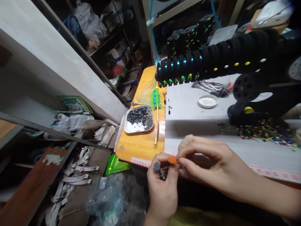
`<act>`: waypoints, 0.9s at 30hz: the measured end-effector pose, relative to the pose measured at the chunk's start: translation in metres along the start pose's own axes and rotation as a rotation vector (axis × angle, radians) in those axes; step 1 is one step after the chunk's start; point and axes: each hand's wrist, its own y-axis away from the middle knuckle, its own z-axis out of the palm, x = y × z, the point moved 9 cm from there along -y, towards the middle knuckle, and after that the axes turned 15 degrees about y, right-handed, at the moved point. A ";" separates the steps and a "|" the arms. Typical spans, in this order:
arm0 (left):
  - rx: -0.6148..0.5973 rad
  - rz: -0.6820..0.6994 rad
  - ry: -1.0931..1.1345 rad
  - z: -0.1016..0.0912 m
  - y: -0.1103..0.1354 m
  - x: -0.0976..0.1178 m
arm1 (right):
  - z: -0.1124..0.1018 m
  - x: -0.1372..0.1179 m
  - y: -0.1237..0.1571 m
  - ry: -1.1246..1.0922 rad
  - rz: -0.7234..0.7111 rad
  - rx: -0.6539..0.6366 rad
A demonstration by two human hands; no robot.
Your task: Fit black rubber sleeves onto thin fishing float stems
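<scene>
My left hand (162,191) is closed, its fingers curled around a bundle of thin stalks with grey tips (156,166). Between its thumb and forefinger an orange-tipped bundle (172,160) sticks out. From the right, my right hand (217,168) pinches at the edge of that orange bundle with thumb and forefinger. A beige wrap (186,141) covers one finger of this hand. Just beyond the hands, on the yellow table (147,149), stands a white tray (128,129) of small black and grey pieces.
A long black spool rack (202,62) extends over the table's white surface. A thin stick (157,125) carries green tufts (155,98). Loose coloured beads (265,130) and a white lid (208,101) lie to the right. Shelves and a plastic bag (107,194) are at left.
</scene>
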 end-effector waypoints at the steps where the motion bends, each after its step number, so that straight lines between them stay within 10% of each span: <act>1: 0.026 -0.036 0.053 -0.003 0.001 -0.004 | 0.000 0.000 0.000 -0.002 -0.008 -0.004; 14: 0.092 0.277 0.076 -0.017 0.005 0.026 | -0.006 -0.008 0.000 0.144 -0.110 0.061; 27: 0.064 0.297 0.016 -0.013 0.007 0.021 | -0.004 -0.008 -0.001 0.114 -0.091 0.033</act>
